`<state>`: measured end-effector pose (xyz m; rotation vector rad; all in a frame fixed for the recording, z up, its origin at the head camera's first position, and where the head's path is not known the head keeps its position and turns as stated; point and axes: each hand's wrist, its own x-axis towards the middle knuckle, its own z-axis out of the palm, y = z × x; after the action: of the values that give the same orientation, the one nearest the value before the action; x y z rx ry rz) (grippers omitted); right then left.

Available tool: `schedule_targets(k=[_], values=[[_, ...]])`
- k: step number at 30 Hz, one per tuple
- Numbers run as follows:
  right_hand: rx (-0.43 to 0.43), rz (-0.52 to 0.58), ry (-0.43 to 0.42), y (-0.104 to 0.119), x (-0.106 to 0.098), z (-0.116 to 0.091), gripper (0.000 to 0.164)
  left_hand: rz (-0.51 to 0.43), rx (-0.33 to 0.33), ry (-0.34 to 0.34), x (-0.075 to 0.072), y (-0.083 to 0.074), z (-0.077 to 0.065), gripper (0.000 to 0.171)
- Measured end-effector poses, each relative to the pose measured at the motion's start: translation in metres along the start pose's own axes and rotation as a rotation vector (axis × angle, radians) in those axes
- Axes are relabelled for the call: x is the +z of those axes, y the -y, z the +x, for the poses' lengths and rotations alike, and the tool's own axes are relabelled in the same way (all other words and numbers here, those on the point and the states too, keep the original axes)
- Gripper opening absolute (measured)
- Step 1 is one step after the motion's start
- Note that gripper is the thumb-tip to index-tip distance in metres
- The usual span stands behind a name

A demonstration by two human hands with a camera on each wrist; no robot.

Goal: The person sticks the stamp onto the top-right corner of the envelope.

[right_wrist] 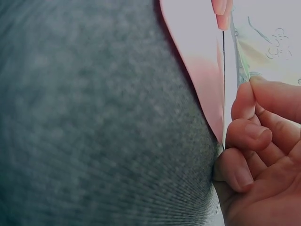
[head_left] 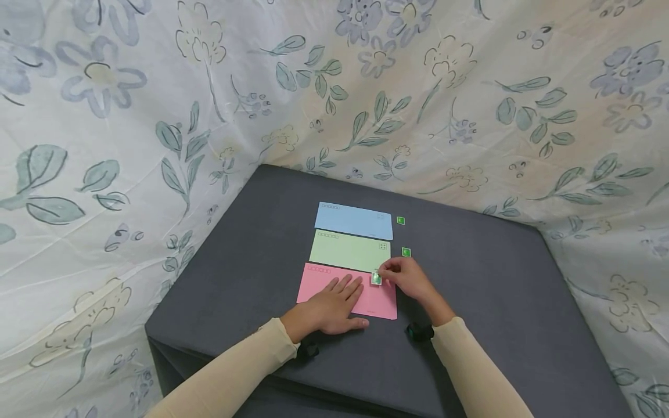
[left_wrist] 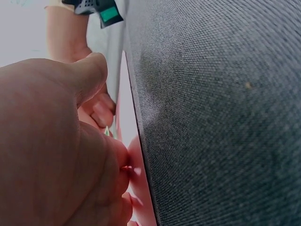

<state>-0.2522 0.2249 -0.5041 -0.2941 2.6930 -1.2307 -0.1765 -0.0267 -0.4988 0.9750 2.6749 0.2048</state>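
Over the pink envelope (head_left: 378,305), toward its upper right, right hand (head_left: 411,278) pinches a green stamp (head_left: 376,279); left hand (head_left: 334,307) lies spread on the paper. Looks like the placing step; next move probably calls for squaring, then pressing down. Stamp: small, pale-bordered, green centre; contact with paper hard to tell. Beyond: green envelope (head_left: 347,251), blue envelope (head_left: 353,221).

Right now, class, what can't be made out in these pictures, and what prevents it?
Head view: part of the pink envelope, covered by the left hand.
Head view: that envelope's upper right corner, hidden behind the right hand.
Head view: the design on the pinched green stamp, too small.
Right wrist view: most of the left hand, cut off by the top edge.
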Motion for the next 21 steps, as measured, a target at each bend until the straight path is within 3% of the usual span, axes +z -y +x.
schedule_targets(k=[10, 21], values=[[0.022, -0.016, -0.020, -0.001, 0.004, 0.003, 0.014, 0.014, -0.012, -0.011, -0.001, -0.003, 0.000, 0.092], [0.039, -0.029, -0.031, 0.002, 0.008, 0.002, 0.011, 0.090, -0.051, -0.028, -0.007, -0.017, -0.001, 0.091]])
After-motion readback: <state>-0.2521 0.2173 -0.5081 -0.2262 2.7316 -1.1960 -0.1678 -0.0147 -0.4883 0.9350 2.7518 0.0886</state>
